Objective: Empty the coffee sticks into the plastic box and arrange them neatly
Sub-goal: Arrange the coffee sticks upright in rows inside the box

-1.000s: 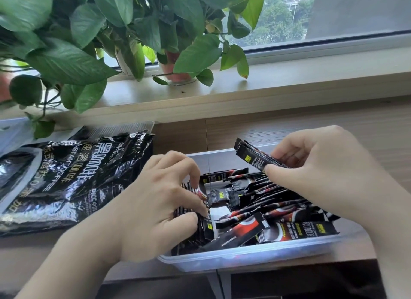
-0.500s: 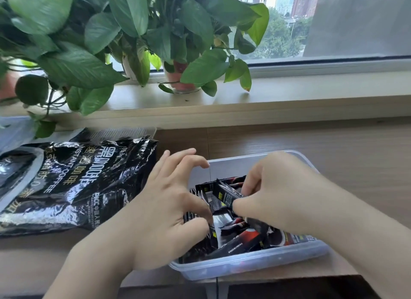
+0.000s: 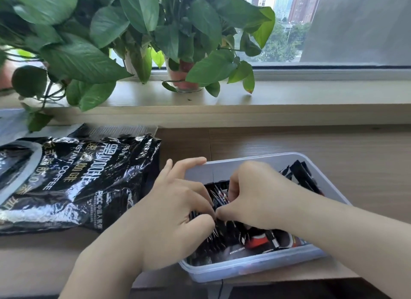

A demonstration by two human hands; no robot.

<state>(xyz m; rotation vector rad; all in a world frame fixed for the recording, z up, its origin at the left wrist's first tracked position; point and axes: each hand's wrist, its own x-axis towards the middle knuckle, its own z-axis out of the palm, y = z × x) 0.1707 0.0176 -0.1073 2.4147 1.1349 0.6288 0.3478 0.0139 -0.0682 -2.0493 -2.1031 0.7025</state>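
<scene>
Wooden table (image 3: 311, 147) runs under a pale windowsill (image 3: 322, 98), and on my head-camera feed a leafy potted plant (image 3: 106, 45) crowds the sill at upper left, with the window (image 3: 355, 20) and city blocks behind it. On the table to the left lies a glossy black coffee bag (image 3: 77, 183), flat and crumpled, its print reading "INSTANT COFFEE".

Just right of the bag, near the table's front edge, sits the clear plastic box (image 3: 251, 271). The coffee sticks (image 3: 235, 236) are inside it, dark sachets with red and white marks. Those at the left end stand on edge in a packed row, those along the front lie flat and jumbled, and a few lean up against the right wall.

Both hands are in the left half of the box. I see the left hand (image 3: 175, 214) with two fingers stretched out straight, their tips at the far left rim, while its thumb and the other curled fingers clasp the upright row of sticks. The right hand (image 3: 258, 198) reaches across from the right, fingers bent down into the same row and thumb pressed in low, pinching sticks there. The two thumbs nearly meet. How many sticks each hand holds I cannot tell, since the hands cover them.
</scene>
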